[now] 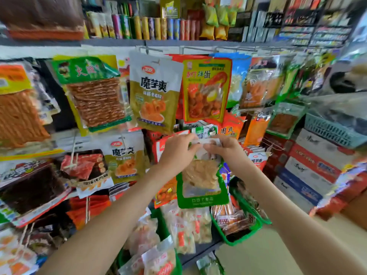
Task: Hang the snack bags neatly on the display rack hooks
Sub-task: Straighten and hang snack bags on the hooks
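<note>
We pinch the green-edged snack bag (201, 181) by its top with both hands (178, 148), left and right (224, 149); lining its hole up for a hook, we judge.

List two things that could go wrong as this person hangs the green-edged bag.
1. The left hand and right hand cover the top of the green-edged bag, so it might miss a hook and drop toward the green basket.
2. The crowded red bag behind could get knocked askew.

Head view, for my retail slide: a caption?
Left hand and right hand pinch the top of a green-edged snack bag before the display rack.
</note>
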`<state>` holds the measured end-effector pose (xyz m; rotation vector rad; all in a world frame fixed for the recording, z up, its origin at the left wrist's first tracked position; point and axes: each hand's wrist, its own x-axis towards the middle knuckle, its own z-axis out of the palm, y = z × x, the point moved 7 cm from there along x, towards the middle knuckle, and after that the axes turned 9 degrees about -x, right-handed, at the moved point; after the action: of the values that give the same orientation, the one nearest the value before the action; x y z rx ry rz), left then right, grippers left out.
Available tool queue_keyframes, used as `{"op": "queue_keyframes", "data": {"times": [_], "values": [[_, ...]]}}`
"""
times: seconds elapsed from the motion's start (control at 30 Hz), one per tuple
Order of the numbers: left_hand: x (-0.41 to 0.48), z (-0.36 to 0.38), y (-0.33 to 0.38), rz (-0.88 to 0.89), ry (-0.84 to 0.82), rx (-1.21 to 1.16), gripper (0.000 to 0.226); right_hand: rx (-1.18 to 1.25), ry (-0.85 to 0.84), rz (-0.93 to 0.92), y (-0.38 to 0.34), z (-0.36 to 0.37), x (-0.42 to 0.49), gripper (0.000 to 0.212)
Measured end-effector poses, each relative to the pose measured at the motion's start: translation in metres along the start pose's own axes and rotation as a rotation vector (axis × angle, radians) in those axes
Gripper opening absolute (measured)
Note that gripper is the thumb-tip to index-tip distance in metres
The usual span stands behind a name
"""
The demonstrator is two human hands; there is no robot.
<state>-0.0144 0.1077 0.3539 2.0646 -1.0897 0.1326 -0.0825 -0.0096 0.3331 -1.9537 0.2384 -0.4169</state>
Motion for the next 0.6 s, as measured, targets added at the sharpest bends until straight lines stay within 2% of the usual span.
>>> {"op": "queue_keyframes", "data": {"times": [0.1, 0.2, 0.27, 0.37, 0.47, 0.6], "values": [[0.042, 0.032, 0.006, -0.035, -0.053, -0.1, 0.034, -0.112, 0.01, -0.003, 0.013, -0.043, 0.027, 0.015], [0.076, 0.063, 0.016, 0.011, -0.051, -0.105, 0.027, -0.588, 0.073, -0.145, 0.024, -0.079, 0.052, 0.01], [0.096, 0.083, 0.026, 0.035, -0.046, -0.034, 0.02, -0.747, 0.129, -0.193, 0.027, -0.099, 0.059, 0.01], [0.122, 0.108, 0.047, 0.069, -0.035, 0.036, 0.024, -0.729, 0.158, -0.219, 0.045, -0.13, 0.071, 0.01], [0.145, 0.137, 0.056, 0.013, -0.041, 0.091, 0.029, -0.637, 0.065, -0.262, 0.078, -0.159, 0.095, 0.012], [0.167, 0.18, 0.055, -0.128, -0.011, 0.104, 0.019, -0.571, -0.007, -0.373, 0.107, -0.191, 0.117, 0.039]]}}
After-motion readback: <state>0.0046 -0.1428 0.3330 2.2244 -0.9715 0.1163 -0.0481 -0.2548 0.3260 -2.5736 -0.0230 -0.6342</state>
